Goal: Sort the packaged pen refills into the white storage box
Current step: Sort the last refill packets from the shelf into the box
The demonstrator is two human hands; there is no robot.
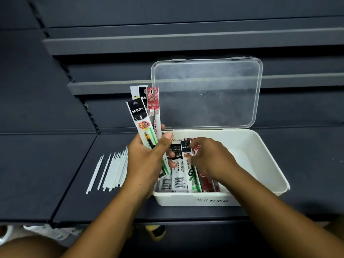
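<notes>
Dark grey metal shelving fills the view, matte and ribbed, and on its flat shelf [55,164] sits the white storage box [270,164], a smooth rectangular plastic tub with rounded corners. Its clear hinged lid [206,94] stands upright behind both hands' fingertips.

Left hand [147,161] now: fingers and thumb wrapped tight round a fan of packets [147,112], long glossy sleeves rising above the thumb. At least 3 show there, 1 black-topped with a green strip in front, 1 red just behind it, more black and white at the back. That hand and its fan cover the box's near-left corner.

Right hand [210,159] is down inside the box, fingers curled onto the top ends of the boxed packets [178,179]. Whether they pinch the black-topped sleeve or the red one beside it, I cannot tell. These packets lie flat side by side, barcodes toward the front wall, running from beneath the left fingers to under the right palm. Beyond the right knuckles the box floor is bare white.

Outside the left hand's knuckles, a row of thin white sticks [113,170] lies on the shelf, nearly parallel, 2 of them set apart from the bunch.
</notes>
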